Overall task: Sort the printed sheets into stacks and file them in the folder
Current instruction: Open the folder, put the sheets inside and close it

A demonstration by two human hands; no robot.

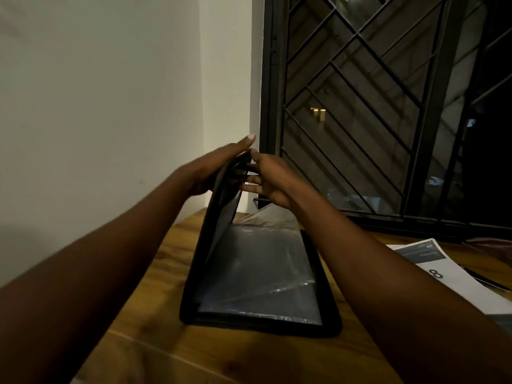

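Wood table (166,350): folder (260,273) cover upright btwn hands; L hand (213,170) flat outside, R hand (270,178) spread inside.

The wooden table (155,273) is warm brown, with a clear grain and a pale seam crossing it toward 6 o'clock. A black folder (260,327) lies at its centre. The back cover is flat on the wood and the front cover is raised steeply on the 9 o'clock side. Clear plastic sleeves (257,273) show inside. Printed sheets (460,281) lie on the table at 3 o'clock, with a thin dark object (484,281) across them, too blurred to identify. At 2 o'clock, a dim reddish-brown thing (487,246) rests by the table's far edge.
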